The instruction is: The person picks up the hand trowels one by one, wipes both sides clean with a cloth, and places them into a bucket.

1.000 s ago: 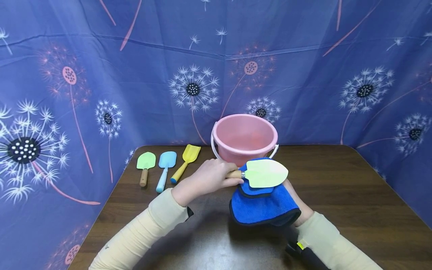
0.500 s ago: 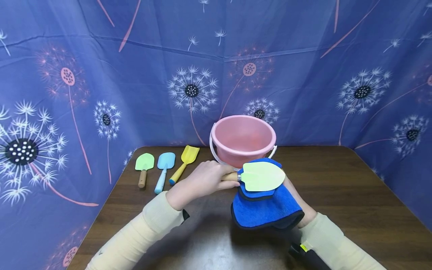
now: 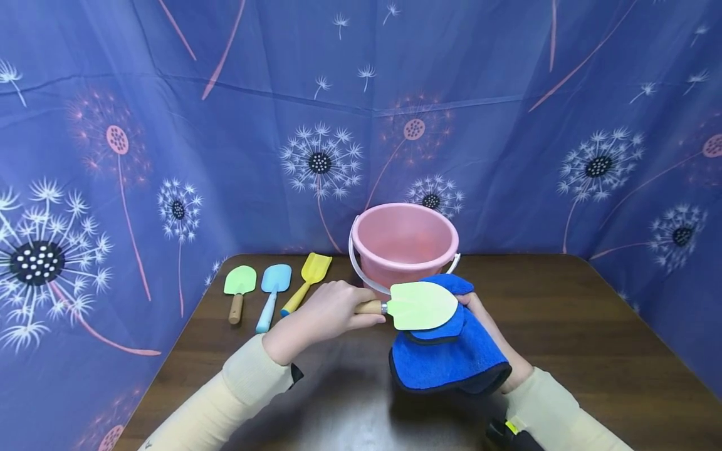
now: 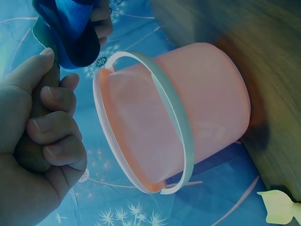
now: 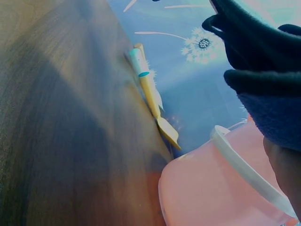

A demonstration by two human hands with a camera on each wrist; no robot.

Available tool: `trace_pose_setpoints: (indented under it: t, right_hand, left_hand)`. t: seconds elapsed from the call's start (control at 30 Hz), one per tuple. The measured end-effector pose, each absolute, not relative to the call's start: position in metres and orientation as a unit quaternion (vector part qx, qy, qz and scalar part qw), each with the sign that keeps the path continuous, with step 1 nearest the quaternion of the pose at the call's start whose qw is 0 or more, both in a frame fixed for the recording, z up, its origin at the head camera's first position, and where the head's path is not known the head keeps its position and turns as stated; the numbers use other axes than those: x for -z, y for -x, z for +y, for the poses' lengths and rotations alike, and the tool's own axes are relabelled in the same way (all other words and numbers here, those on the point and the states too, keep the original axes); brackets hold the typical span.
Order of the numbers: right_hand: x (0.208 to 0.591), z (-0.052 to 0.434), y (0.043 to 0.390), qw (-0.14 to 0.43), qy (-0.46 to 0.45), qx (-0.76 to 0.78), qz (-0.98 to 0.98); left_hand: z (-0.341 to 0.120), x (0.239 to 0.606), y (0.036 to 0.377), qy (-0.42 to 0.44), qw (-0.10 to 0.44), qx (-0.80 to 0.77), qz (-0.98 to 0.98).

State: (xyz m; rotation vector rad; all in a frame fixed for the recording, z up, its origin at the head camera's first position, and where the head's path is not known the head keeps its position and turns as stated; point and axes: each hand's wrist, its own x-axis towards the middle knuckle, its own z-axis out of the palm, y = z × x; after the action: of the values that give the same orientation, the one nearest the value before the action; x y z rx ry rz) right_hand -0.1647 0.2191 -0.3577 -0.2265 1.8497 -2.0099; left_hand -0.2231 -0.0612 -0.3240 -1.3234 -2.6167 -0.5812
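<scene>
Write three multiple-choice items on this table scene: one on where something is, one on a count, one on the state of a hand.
1. Where does the pink bucket stand?
A. at the table's far edge, behind the hands
B. at the near left corner
C. on the blue cloth

2. How many small shovels lie on the table at the left?
A. one
B. three
C. five

3. What is the left hand doing?
A. lying flat on the table
B. gripping the wooden handle of the pale green trowel
C. lifting the bucket's handle

Answers: 1 A, the bucket is by the backdrop; 2 B, green, blue and yellow shovels; 3 B, fingers curl round the handle while the right hand holds the blue cloth.
</scene>
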Motion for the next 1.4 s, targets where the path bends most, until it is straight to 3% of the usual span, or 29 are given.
trace_pose_setpoints:
  t: [0.1, 0.3, 1.1, 1.4]
  right_hand:
    - [0.354, 0.218, 0.164, 0.230, 0.011, 0.728, 0.646]
    - [0.355, 0.219, 0.162, 0.207, 0.009, 0.709, 0.674]
    - [0.360, 0.237, 0.161, 0.211, -0.037, 0.692, 0.689]
    - [0.359, 0.248, 0.161, 0.206, -0.054, 0.676, 0.706]
  left_hand:
    - [-0.065, 0.328, 0.222, 0.428, 0.073, 0.198, -0.879]
    - [-0.070, 0.331, 0.222, 0.402, 0.075, 0.194, -0.891]
    - [-0.093, 0.341, 0.218, 0.391, 0.131, 0.173, -0.895]
    - [-0.100, 0.334, 0.217, 0.366, 0.126, 0.172, -0.906]
